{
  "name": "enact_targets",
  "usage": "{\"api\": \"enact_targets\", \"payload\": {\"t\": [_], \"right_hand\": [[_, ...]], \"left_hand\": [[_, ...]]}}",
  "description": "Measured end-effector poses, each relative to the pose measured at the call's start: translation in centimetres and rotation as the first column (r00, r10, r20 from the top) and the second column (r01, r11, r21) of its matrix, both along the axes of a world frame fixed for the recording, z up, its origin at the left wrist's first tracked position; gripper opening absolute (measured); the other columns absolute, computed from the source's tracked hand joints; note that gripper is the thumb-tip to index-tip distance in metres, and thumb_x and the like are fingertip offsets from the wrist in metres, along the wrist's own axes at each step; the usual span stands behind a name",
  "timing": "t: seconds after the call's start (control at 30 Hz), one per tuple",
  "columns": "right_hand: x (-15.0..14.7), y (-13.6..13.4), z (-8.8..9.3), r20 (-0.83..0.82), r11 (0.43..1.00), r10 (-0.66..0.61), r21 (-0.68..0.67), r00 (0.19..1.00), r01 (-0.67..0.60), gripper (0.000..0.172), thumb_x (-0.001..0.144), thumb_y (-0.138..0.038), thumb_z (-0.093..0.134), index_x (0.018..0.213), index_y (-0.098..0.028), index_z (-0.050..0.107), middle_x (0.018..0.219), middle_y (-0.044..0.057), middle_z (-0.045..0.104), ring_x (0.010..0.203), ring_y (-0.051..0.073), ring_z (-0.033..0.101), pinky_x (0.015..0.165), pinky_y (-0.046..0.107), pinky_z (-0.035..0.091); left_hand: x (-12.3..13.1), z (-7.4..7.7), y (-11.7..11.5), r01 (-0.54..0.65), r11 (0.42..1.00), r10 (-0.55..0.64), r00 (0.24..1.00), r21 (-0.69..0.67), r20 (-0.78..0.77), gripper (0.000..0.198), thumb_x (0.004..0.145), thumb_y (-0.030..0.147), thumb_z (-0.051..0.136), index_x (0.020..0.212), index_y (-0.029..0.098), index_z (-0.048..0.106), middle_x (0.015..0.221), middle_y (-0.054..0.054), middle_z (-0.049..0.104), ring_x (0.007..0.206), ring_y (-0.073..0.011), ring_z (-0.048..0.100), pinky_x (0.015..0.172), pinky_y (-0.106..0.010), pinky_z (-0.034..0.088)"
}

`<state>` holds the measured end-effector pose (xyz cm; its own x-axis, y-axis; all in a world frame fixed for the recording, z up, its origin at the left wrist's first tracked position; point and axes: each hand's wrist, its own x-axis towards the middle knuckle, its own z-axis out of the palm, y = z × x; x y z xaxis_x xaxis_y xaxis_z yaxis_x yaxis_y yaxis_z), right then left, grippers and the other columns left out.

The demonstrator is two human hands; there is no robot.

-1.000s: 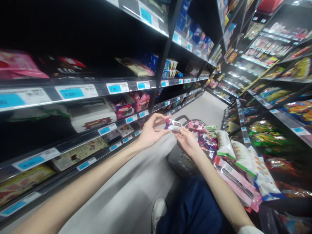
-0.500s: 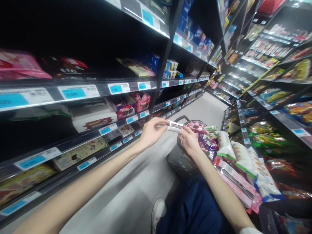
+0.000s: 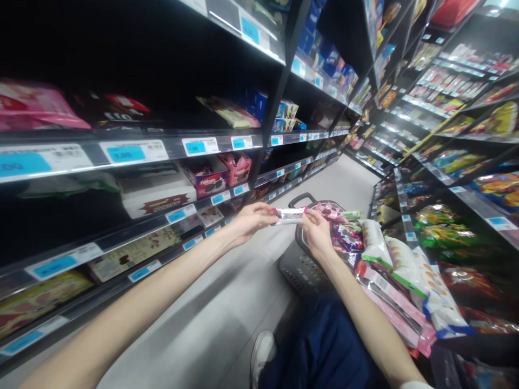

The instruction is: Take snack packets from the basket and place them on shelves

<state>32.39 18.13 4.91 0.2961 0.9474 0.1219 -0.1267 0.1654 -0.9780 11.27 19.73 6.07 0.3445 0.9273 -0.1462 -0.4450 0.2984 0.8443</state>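
Note:
A small white and pink snack packet is held level between both my hands in the middle of a shop aisle. My left hand pinches its left end. My right hand pinches its right end. Just behind the packet stands a dark shopping basket on the floor, heaped with several pink, purple and green snack packs. Its black handle rises behind my fingers.
Black shelves with blue price tags run along the left, holding boxed wafers and biscuits. More shelves of bagged snacks line the right. Long packs lie over my right leg. The grey floor runs down the aisle; my shoe shows below.
The packet was held tilted near my left fingers; both hands have since taken its ends and turned it flat and level, a little lower and to the right.

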Motion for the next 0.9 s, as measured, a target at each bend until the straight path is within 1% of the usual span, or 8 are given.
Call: {"api": "enact_targets", "payload": {"t": [0.07, 0.17, 0.3, 0.47, 0.6, 0.73, 0.83, 0.9], "right_hand": [[0.05, 0.01, -0.04, 0.034, 1.000, -0.011, 0.020, 0.999, 0.010, 0.036, 0.062, -0.034, 0.089, 0.090, -0.020, 0.070, 0.088, 0.002, 0.071, 0.082, 0.016, 0.065, 0.073, 0.026, 0.053], [0.12, -0.01, -0.01, 0.114, 0.996, -0.054, 0.080, 0.992, 0.045, 0.032, 0.066, -0.034, 0.086, 0.090, -0.020, 0.070, 0.090, 0.003, 0.071, 0.085, 0.017, 0.066, 0.080, 0.030, 0.053], [0.13, -0.16, 0.26, 0.229, 0.982, -0.119, 0.169, 0.966, 0.081, 0.026, 0.072, -0.033, 0.083, 0.090, -0.019, 0.069, 0.091, 0.005, 0.072, 0.087, 0.019, 0.066, 0.087, 0.035, 0.052], [-0.15, -0.36, 0.58, 0.349, 0.967, -0.179, 0.236, 0.920, 0.099, 0.018, 0.079, -0.030, 0.075, 0.092, -0.019, 0.069, 0.090, 0.006, 0.071, 0.085, 0.019, 0.065, 0.085, 0.034, 0.052], [-0.38, -0.38, 0.62, 0.375, 0.964, -0.203, 0.240, 0.905, 0.117, 0.017, 0.079, -0.030, 0.074, 0.091, -0.020, 0.068, 0.089, 0.005, 0.070, 0.084, 0.019, 0.065, 0.082, 0.034, 0.052], [-0.40, -0.22, 0.42, 0.360, 0.966, -0.190, 0.236, 0.913, 0.108, 0.019, 0.078, -0.032, 0.075, 0.090, -0.020, 0.067, 0.089, 0.005, 0.070, 0.082, 0.019, 0.065, 0.082, 0.034, 0.053], [-0.30, -0.03, 0.20, 0.321, 0.973, -0.162, 0.209, 0.933, 0.097, 0.022, 0.076, -0.034, 0.077, 0.089, -0.020, 0.067, 0.090, 0.006, 0.070, 0.083, 0.019, 0.066, 0.083, 0.034, 0.054], [-0.19, 0.08, 0.10, 0.290, 0.979, -0.148, 0.178, 0.945, 0.099, 0.025, 0.074, -0.036, 0.079, 0.090, -0.020, 0.067, 0.091, 0.006, 0.070, 0.086, 0.019, 0.066, 0.084, 0.034, 0.054]], "left_hand": [[-0.01, -0.03, -0.02, 0.022, 1.000, -0.021, 0.999, 0.006, -0.031, 0.044, 0.048, 0.022, 0.096, 0.079, 0.015, 0.067, 0.082, -0.005, 0.072, 0.070, -0.0120, 0.063, 0.067, -0.026, 0.044], [0.01, -0.29, -0.03, 0.010, 0.999, -0.004, 0.993, 0.047, -0.122, 0.042, 0.051, 0.033, 0.096, 0.078, 0.014, 0.069, 0.076, -0.007, 0.073, 0.066, -0.0128, 0.061, 0.061, -0.025, 0.040], [0.03, -0.58, -0.07, -0.022, 0.994, 0.045, 0.975, 0.110, -0.216, 0.040, 0.051, 0.034, 0.095, 0.077, 0.014, 0.073, 0.075, -0.009, 0.074, 0.068, -0.0151, 0.063, 0.061, -0.025, 0.038], [0.10, -0.50, -0.12, -0.014, 0.994, 0.040, 0.971, 0.112, -0.238, 0.040, 0.052, 0.035, 0.094, 0.080, 0.014, 0.074, 0.073, -0.008, 0.074, 0.069, -0.0154, 0.062, 0.060, -0.026, 0.034], [0.20, -0.48, -0.04, -0.010, 0.995, 0.029, 0.978, 0.095, -0.205, 0.042, 0.052, 0.038, 0.094, 0.080, 0.014, 0.073, 0.069, -0.005, 0.071, 0.067, -0.0138, 0.059, 0.060, -0.026, 0.034], [0.29, -0.47, -0.08, 0.052, 0.997, -0.046, 0.994, 0.059, -0.095, 0.043, 0.051, 0.033, 0.096, 0.082, 0.014, 0.071, 0.068, -0.002, 0.068, 0.065, -0.0126, 0.059, 0.064, -0.027, 0.038], [0.44, -0.40, -0.30, 0.069, 0.993, -0.058, 0.993, 0.101, -0.107, 0.039, 0.053, 0.026, 0.094, 0.082, 0.013, 0.071, 0.071, -0.004, 0.070, 0.068, -0.0140, 0.062, 0.069, -0.028, 0.042], [0.56, -0.40, -0.42, 0.043, 0.985, -0.017, 0.988, 0.169, -0.151, 0.034, 0.057, 0.025, 0.092, 0.081, 0.013, 0.071, 0.074, -0.006, 0.072, 0.072, -0.0153, 0.063, 0.072, -0.029, 0.044]]}}
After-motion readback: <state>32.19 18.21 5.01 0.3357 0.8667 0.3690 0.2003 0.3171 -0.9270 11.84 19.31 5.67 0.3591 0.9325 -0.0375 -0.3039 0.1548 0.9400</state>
